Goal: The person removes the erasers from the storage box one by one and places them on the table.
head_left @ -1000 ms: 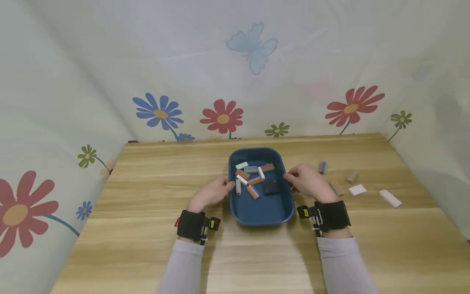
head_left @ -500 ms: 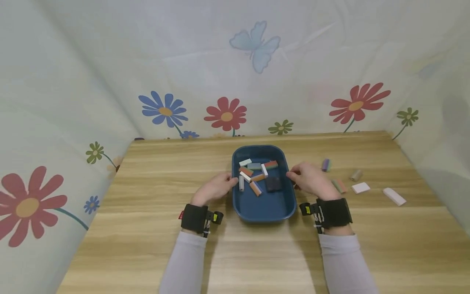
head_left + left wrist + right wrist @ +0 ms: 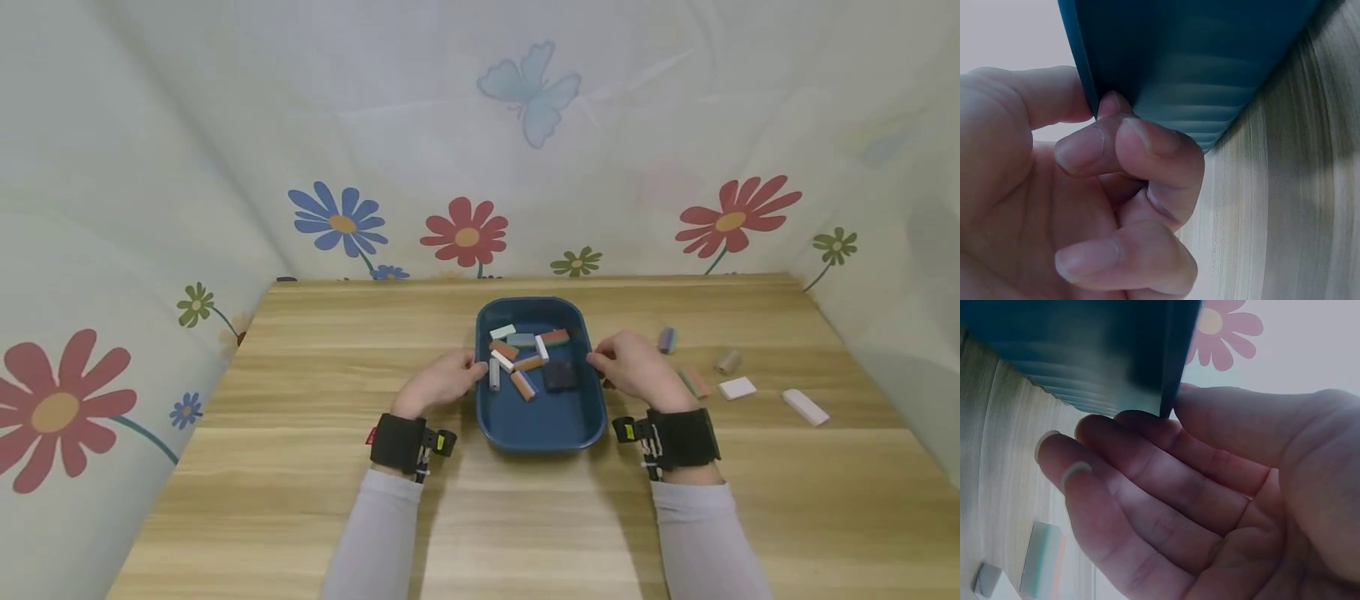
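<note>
A dark blue plastic tub (image 3: 540, 425) with rounded corners stands on the wooden table. Inside lie several small eraser-like blocks, among them a dark square block (image 3: 558, 376), an orange-striped block (image 3: 522, 384) and a grey block (image 3: 494, 374). My left hand (image 3: 442, 380) pinches the tub's left rim between thumb and finger; in the left wrist view its other fingers (image 3: 1154, 250) curl below the rim. On the opposite side, my right hand (image 3: 633, 367) grips the right rim, thumb (image 3: 1229, 415) outermost and fingertips against the outer wall.
Right of my right hand, loose blocks lie on the table (image 3: 300, 400): a purple-and-green block (image 3: 667, 340), a green-and-orange block (image 3: 693, 382), a tan roll-shaped piece (image 3: 727, 361), a white block (image 3: 737, 388) and a longer white block (image 3: 806, 407). A flower-printed curtain (image 3: 630, 133) hangs behind.
The head view has shifted slightly, so everything sits a little further right in it. Both hands stay on the tub's rims, and the tub and blocks show no clear movement on the table.
</note>
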`<action>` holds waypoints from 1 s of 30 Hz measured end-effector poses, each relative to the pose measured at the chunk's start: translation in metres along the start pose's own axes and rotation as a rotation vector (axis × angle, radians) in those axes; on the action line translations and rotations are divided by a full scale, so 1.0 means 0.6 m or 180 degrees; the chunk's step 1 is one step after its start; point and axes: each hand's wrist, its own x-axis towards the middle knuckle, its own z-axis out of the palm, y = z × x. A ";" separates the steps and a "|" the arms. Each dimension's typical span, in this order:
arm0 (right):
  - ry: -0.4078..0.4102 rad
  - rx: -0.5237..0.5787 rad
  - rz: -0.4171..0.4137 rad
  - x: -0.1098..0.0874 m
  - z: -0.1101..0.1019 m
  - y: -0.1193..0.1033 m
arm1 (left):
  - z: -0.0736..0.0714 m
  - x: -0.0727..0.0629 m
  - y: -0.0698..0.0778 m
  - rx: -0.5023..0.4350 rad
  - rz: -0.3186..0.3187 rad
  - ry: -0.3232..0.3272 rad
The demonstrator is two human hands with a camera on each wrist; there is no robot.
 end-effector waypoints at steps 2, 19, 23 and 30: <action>-0.0011 -0.0028 0.0003 -0.002 0.001 0.000 | 0.004 -0.001 -0.001 -0.0025 -0.0005 -0.0011; 0.0024 -0.0017 -0.0085 -0.004 0.003 0.000 | 0.003 -0.017 0.042 0.0763 0.0135 0.0858; 0.0017 -0.0011 -0.0073 -0.005 0.003 0.003 | 0.009 -0.005 0.088 0.1331 0.0496 0.1021; 0.0017 0.0046 -0.0064 -0.006 -0.001 0.006 | 0.034 0.034 0.170 0.1817 0.0561 0.0480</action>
